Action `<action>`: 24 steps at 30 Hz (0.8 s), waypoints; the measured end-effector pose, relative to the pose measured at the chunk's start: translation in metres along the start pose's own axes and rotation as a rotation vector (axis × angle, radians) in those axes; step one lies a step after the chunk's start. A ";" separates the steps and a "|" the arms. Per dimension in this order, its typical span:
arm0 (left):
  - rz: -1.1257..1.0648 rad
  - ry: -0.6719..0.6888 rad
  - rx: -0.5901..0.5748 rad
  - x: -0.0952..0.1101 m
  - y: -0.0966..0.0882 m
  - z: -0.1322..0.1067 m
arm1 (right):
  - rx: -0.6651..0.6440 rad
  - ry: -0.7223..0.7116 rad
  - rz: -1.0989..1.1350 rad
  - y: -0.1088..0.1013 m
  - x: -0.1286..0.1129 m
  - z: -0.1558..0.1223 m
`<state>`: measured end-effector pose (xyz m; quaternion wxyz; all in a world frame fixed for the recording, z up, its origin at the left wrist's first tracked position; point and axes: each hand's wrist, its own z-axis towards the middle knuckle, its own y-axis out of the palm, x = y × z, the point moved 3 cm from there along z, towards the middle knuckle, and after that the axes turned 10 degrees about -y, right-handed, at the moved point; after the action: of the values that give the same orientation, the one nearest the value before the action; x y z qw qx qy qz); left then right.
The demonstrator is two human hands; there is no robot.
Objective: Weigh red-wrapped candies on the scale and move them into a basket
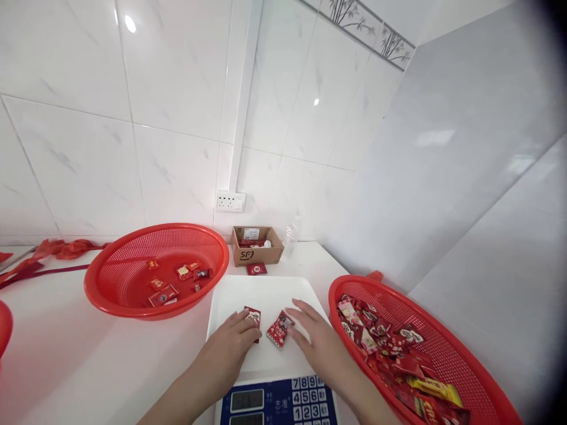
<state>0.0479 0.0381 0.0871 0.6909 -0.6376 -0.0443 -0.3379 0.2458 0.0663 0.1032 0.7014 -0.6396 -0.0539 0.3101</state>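
A digital scale's white weighing tray (270,289) lies in front of me with two red candy packets on it. My left hand (234,339) is closed at the left one, a dark red candy packet (254,314), its fingers over the lower part. To its right lies a red and white candy packet (280,329). My right hand (316,339) is beside that one, thumb and fingers apart, the thumb tip at the packet's edge. Below the tray shows the scale's blue panel (281,404) with number keys and displays.
A red mesh basket (199,233) at left holds several small packets. Another red basket (478,378) at right holds many wrapped sweets. Behind the scale stand a cardboard box (259,254) and a clear plastic bag (290,236). A red packet (257,269) lies before the box.
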 end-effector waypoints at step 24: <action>-0.070 -0.043 0.168 0.005 -0.023 -0.007 | -0.208 0.379 0.143 -0.016 0.138 -0.049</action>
<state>0.0374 0.0304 0.1082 0.7287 -0.5825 -0.1096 -0.3430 0.3853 0.0937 0.0654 0.6053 -0.7576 0.0928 0.2259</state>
